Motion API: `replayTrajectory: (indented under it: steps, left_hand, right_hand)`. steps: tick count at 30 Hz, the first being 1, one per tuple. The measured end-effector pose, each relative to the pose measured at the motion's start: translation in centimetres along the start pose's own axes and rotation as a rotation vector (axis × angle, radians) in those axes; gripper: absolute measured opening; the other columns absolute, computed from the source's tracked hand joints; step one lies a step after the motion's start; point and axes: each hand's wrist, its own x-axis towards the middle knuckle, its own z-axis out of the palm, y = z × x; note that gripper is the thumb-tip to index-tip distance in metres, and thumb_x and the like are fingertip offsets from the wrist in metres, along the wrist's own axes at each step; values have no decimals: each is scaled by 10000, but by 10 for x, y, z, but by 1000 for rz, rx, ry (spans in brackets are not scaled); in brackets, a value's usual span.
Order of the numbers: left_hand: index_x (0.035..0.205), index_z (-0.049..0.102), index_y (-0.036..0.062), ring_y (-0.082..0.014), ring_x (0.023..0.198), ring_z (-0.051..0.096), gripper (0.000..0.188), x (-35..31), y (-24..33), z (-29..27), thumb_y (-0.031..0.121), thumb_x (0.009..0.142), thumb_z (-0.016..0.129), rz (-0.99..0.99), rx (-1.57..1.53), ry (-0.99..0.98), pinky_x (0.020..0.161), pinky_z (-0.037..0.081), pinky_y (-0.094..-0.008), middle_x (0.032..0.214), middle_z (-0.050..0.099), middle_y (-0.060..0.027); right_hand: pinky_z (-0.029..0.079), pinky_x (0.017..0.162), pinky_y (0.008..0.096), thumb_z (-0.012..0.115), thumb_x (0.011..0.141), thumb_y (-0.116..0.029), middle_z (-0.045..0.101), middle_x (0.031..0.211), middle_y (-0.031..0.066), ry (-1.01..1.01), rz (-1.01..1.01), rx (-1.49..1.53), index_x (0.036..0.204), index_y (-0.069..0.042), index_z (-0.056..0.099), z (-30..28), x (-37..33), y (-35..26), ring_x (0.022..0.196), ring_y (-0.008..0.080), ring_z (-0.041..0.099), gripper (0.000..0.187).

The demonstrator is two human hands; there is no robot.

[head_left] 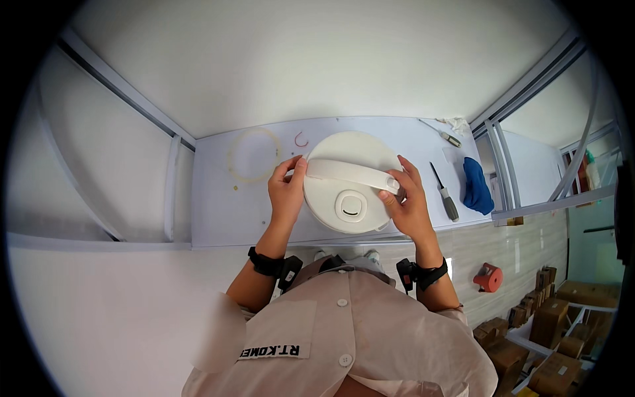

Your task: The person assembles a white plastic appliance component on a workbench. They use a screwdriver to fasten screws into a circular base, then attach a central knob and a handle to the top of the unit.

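A round white appliance, by its look a rice cooker [362, 147], stands on the white table in front of me, seen from above. Across its top runs a curved white carry handle [347, 171], and nearer to me sits a rounded-square vent [350, 206]. My left hand [286, 193] is closed on the cooker's left side, thumb by the handle's end and fingers bent. On the opposite side my right hand [411, 204] grips the handle's right end, with thumb and fingers around the joint. The cooker's lower body is hidden beneath its top.
Left on the table [215, 221] lie a thin yellowish ring [254, 129] and a small red wire [298, 141]. To the right are a screwdriver [448, 202], another screwdriver [451, 139] and a blue cloth [476, 188]. A red stool [488, 278] and cardboard boxes [550, 323] stand beyond.
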Motion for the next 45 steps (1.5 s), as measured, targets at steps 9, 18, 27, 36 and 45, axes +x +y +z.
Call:
replayTrajectory:
  steps: [9,18,27,36,45]
  left_hand:
    - [1195,748,-21,-127,819,698,368,-1,2,0,280,983,758,-27,80,16,712,543,-275,1052,762,-84]
    - [1174,775,-24,-111,798,680,384,-1,2,-3,302,972,771,-24,58,10,727,541,-264,993,781,-83]
    - [1189,770,-48,-96,826,681,401,-2,3,-6,289,971,778,-60,21,-19,746,541,-250,987,786,-89]
    - [1179,764,-64,-112,854,687,409,-4,4,-7,291,976,782,-28,14,-27,772,548,-263,1001,783,-93]
    - [1186,762,-48,-120,893,677,398,-7,11,-2,297,987,769,-48,28,-41,786,538,-266,1036,772,-88]
  right_hand:
    - [483,1085,484,825,920,-212,424,1503,267,-7,-25,1,1289,-50,663,-2,4,1,1394,416,473,435]
    - [474,1098,485,823,927,-243,434,1504,268,30,13,19,1289,-38,665,2,1,1,1415,425,463,444]
    - [492,1080,479,812,936,-267,466,1501,318,32,37,-35,1308,-25,662,2,0,3,1416,452,491,468]
    - [493,1079,480,816,933,-244,466,1501,318,32,26,-23,1315,-25,657,4,1,5,1411,451,494,467]
    - [501,1078,455,772,977,-272,390,1559,308,18,30,3,1345,-14,615,3,-2,10,1402,416,500,476]
